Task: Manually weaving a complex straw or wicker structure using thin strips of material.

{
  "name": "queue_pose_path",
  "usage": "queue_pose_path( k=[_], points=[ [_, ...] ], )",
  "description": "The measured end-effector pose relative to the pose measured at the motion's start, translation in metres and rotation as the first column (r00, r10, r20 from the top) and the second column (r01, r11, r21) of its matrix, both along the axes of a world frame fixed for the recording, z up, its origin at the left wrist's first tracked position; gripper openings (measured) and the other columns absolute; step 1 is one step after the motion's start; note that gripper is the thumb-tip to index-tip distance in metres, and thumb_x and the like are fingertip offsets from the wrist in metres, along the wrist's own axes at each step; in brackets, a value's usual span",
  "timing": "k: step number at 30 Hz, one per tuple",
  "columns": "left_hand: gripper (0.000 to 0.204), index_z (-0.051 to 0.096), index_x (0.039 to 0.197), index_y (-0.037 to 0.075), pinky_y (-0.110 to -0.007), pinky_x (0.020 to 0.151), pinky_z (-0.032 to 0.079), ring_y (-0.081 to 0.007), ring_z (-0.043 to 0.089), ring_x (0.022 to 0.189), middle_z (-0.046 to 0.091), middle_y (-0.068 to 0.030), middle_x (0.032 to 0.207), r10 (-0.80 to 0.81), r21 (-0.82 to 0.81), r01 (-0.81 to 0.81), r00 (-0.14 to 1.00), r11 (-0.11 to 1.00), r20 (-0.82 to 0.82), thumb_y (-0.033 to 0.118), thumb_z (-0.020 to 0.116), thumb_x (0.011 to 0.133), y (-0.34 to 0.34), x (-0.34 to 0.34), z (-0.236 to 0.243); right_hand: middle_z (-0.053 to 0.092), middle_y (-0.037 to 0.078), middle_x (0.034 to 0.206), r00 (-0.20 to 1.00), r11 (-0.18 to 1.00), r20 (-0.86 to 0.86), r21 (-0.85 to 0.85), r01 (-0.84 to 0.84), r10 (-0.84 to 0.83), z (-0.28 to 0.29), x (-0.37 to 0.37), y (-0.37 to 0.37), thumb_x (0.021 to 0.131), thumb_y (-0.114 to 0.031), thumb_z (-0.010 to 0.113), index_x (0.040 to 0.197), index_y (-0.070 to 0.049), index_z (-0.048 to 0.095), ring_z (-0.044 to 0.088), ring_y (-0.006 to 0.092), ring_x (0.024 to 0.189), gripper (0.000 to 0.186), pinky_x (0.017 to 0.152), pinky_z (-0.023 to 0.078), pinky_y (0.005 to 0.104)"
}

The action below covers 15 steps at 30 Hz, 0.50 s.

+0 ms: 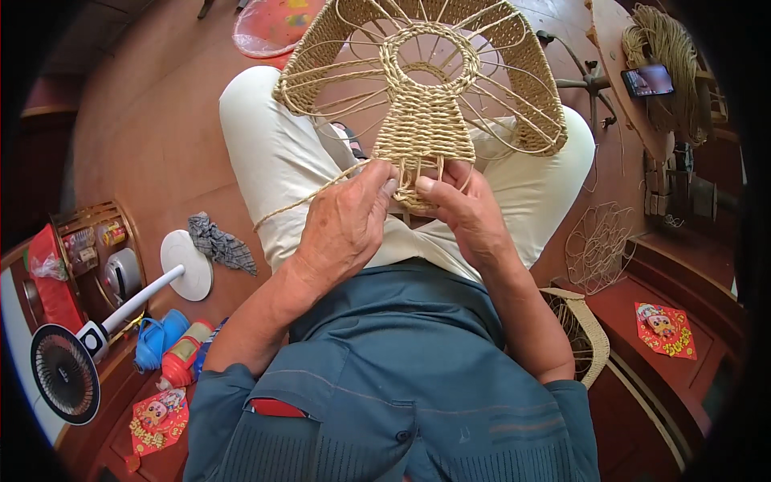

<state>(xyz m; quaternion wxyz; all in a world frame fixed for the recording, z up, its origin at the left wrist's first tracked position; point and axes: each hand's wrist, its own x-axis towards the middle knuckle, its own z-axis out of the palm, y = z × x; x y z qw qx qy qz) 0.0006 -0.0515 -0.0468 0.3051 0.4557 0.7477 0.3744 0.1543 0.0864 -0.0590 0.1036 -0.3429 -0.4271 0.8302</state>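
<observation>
A half-woven straw basket (426,128) with a wire frame rests across my thighs. It has a woven ring, spokes fanning outward, a dense tapering panel and a curved side wall. Below the panel, bare upright strands lead to a short woven end. My left hand (347,215) is closed at the left edge of these strands, pinching a straw cord (309,197) that trails over my left thigh. On the other side, my right hand (470,207) grips the woven end, thumb on its front. The fingertips behind the weave are hidden.
Left on the floor are a white standing fan (186,265), a grey cloth (221,241) and blue and red bottles (181,353). A phone (647,80) and a straw cord bundle (671,56) are at upper right. Loose cord (598,249) and another woven piece (590,329) lie right.
</observation>
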Motion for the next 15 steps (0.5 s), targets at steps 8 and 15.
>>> queue_pose_path(
  k=[8,15],
  points=[
    [0.005,0.064,0.110,0.001,-0.042,0.071,0.053,-0.0330,0.067,0.076,0.065,-0.0169,0.087,0.045,0.158,-0.030,0.995,0.987,-0.094,0.007,0.062,0.109,0.001,0.005,-0.004,0.076,0.010,0.123,0.999,1.000,0.021,-0.004,0.027,-0.026,0.000,-0.007,0.004,0.095,-0.008,0.080,0.140,0.001,0.061,0.076,0.0169,0.105,0.050,0.094,0.063,0.0349],
    [0.006,0.062,0.108,0.002,-0.050,0.076,0.054,-0.0446,0.069,0.088,0.069,-0.0201,0.095,0.044,0.134,-0.035,0.997,0.990,-0.063,0.007,0.064,0.105,0.000,0.004,-0.007,0.078,0.005,0.111,0.994,0.989,-0.020,-0.106,0.101,-0.103,-0.003,-0.014,-0.001,0.094,-0.013,0.082,0.133,0.000,0.065,0.074,0.0117,0.088,0.044,0.076,0.058,0.0253]
  ],
)
